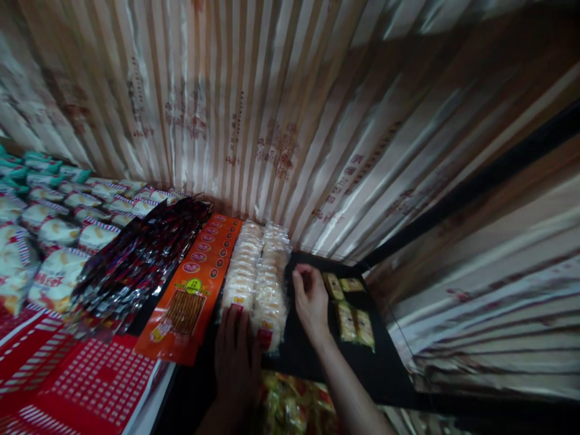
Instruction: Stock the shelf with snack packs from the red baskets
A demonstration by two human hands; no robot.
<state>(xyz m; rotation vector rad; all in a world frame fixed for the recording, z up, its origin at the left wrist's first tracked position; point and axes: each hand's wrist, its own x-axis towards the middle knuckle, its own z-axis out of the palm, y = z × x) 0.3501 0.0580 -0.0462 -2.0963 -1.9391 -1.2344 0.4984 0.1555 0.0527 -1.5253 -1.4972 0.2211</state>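
Two long clear packs of round white crackers lie side by side, a left pack [242, 266] and a right pack [270, 284]. My left hand [236, 356] reaches over their near ends, its fingers outstretched and lying on the left pack by the red label. To the right of the packs, my right hand [312, 302] hovers over the black surface, fingers loosely curled with a gap inside the curl. Nothing shows in it. Close to its right side are several small yellow packets [348, 321]. An orange snack packet [199, 284] lies left of the crackers.
Dark shiny packets [140, 260] are heaped farther left, with white snack bags [58, 229] and green packets [40, 163] beyond. A red plastic basket [99, 374] stands at the lower left. Yellow-wrapped goods [290, 405] sit nearest me. Pleated printed sheeting [254, 109] rises behind.
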